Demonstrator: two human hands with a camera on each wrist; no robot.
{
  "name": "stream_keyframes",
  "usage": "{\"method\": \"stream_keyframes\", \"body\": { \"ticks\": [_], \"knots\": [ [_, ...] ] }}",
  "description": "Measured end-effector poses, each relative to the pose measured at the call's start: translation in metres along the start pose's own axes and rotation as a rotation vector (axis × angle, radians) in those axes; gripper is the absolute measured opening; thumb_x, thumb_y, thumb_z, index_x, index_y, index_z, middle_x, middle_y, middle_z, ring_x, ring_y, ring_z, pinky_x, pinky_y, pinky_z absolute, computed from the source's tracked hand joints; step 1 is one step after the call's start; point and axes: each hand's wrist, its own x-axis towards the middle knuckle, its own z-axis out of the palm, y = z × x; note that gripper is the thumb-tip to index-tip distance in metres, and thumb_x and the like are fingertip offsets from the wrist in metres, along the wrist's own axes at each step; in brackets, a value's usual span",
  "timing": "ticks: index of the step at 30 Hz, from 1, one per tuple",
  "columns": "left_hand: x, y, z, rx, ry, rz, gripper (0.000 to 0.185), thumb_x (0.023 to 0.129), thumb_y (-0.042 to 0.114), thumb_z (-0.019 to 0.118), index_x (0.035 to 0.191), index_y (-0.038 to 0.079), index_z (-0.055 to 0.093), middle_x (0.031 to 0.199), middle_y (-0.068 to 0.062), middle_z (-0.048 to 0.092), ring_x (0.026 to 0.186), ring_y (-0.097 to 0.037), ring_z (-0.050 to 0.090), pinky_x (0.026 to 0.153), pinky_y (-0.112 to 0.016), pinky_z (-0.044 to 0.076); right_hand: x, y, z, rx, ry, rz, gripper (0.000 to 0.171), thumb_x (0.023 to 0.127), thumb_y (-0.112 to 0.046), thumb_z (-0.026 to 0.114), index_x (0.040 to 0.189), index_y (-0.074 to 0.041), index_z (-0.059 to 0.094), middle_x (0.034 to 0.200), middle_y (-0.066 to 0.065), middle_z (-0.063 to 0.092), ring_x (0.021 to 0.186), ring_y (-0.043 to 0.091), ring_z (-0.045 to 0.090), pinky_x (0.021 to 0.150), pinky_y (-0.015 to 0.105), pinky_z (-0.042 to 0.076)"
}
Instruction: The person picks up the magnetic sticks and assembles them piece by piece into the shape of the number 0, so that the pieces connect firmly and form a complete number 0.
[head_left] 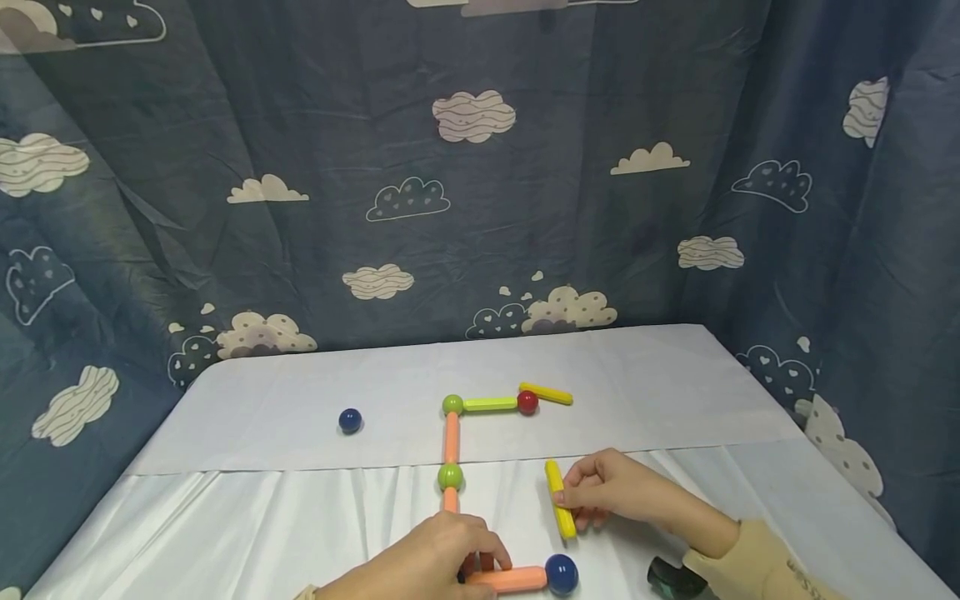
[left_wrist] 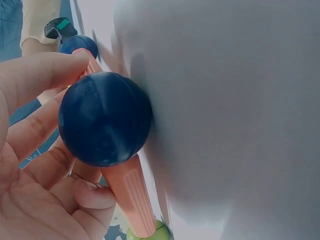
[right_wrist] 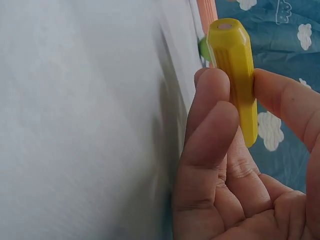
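On white worktop [head_left: 262, 417], near front edge: right hand [head_left: 622, 492] fingers [right_wrist: 212, 115] pinch yellow stick [head_left: 559, 498] mid-length. Stick likely light, rigid, smooth; ridged sides aid grip. Left hand [head_left: 427, 567] fingers curled round orange stick [head_left: 510, 578] beside blue ball [head_left: 562, 574].

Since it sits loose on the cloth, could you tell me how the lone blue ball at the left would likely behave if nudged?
The blue ball is round and smooth, so it would probably roll at a light push. Nothing touches it, and the table around it looks flat, so it might travel some way. Its glossy surface suggests hard plastic, likely stiff and a little slippery to pinch.
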Motion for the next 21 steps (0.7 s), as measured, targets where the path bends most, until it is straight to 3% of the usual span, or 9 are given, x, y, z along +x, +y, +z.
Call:
{"method": "stream_keyframes", "body": {
  "ticks": [21],
  "knots": [
    [0.0001, -0.0024, 0.001, 0.012, 0.03, 0.056, 0.02, 0.09, 0.017, 0.088, 0.109, 0.016, 0.083, 0.087, 0.015, 0.072, 0.074, 0.011, 0.058, 0.069, -0.01, 0.052, -0.0011, 0.0047, 0.0093, 0.079, -0.05, -0.028, 0.023, 0.097, -0.027, 0.08, 0.097, -0.005, 0.073, 0.074, 0.001, 0.075, 0.066, 0.01, 0.068, 0.064, 0.023, 0.057]
  ]
}}
